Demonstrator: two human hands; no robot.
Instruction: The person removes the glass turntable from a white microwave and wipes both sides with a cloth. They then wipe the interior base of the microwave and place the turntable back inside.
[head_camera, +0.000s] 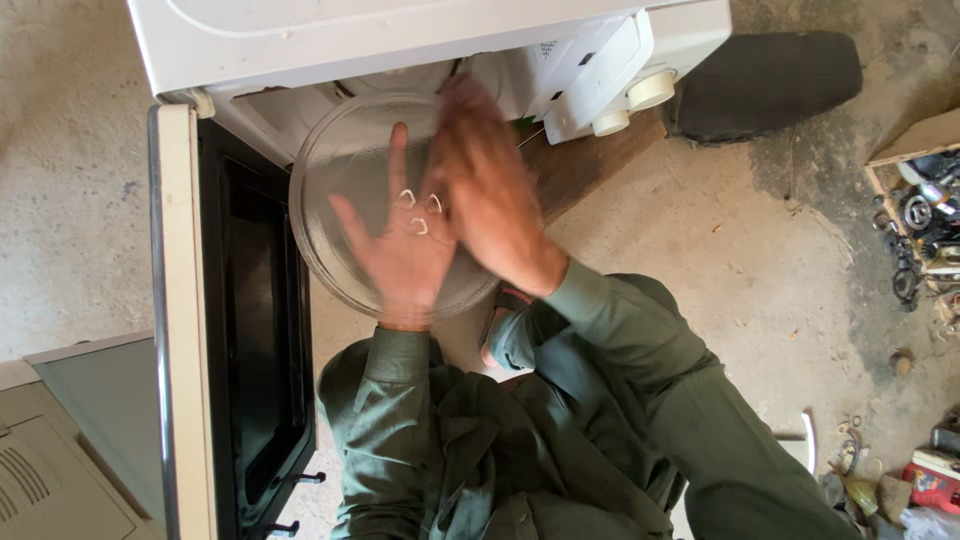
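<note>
Clear round glass plate (345, 200), three-lobed hub, between left hand (400, 250) and seemingly blurred right hand (490, 190)

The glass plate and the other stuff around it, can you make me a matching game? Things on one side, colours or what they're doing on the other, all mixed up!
Things:
1. glass plate
2. microwave door
3. knobs
4. sleeves

Descriptions:
A. dark green
B. see-through and round
C. cream-white, on the front of the microwave
D. swung open, with a dark window

Pairs: 1-B, 2-D, 3-C, 4-A. The left hand is flat under the plate, seen through the glass. The right hand rests on top of it.
</note>
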